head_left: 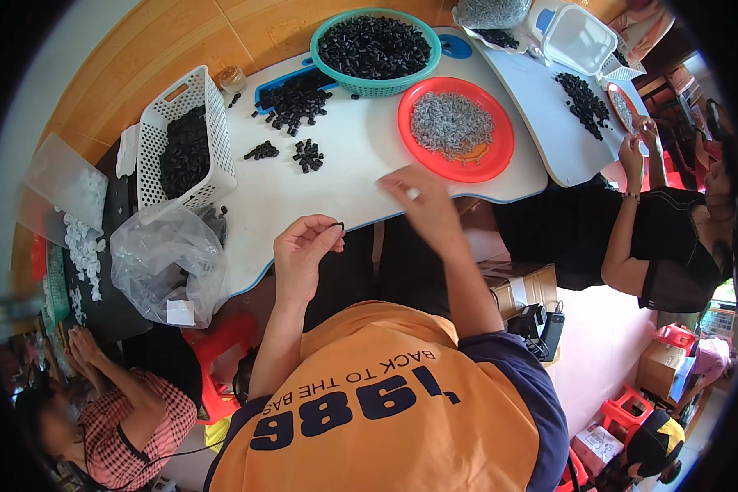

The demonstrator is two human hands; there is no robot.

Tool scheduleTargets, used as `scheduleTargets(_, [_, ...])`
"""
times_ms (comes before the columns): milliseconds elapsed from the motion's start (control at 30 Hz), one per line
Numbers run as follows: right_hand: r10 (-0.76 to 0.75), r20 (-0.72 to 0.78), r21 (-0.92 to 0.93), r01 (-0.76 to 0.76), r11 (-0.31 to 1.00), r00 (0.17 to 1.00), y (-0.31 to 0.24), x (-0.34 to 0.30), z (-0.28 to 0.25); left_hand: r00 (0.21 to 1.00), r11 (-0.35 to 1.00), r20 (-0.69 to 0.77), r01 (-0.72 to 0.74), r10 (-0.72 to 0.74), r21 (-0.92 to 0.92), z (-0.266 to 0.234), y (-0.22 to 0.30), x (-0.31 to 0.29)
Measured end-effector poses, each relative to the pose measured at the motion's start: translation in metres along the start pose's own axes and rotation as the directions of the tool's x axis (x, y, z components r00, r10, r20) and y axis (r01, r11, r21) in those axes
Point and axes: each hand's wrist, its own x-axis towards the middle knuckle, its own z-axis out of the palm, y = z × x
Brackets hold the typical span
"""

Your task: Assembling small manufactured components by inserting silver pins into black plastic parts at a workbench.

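My left hand is closed at the near edge of the white table, with a small black piece pinched between thumb and finger. My right hand is smeared by motion above the table edge, just below the red plate. Something white shows at its fingers; whether they hold anything cannot be made out. Many small silvery-grey pieces fill that plate. Two little heaps of short black pieces, a left heap and a right heap, lie beyond my left hand.
A green basket of black pieces stands at the back, beside a blue tray under a larger black heap. At left are a white perforated basket and a clear plastic bag. Co-workers sit on both sides; a second table adjoins at right.
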Motion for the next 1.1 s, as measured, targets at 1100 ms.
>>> scheduleTargets(1100, [0.225,0.155,0.884,-0.236,0.403,0.962,-0.003,0.01,0.0,0.963,0.853,0.071,0.262,-0.259,-0.452,0.001,-0.008,-0.003])
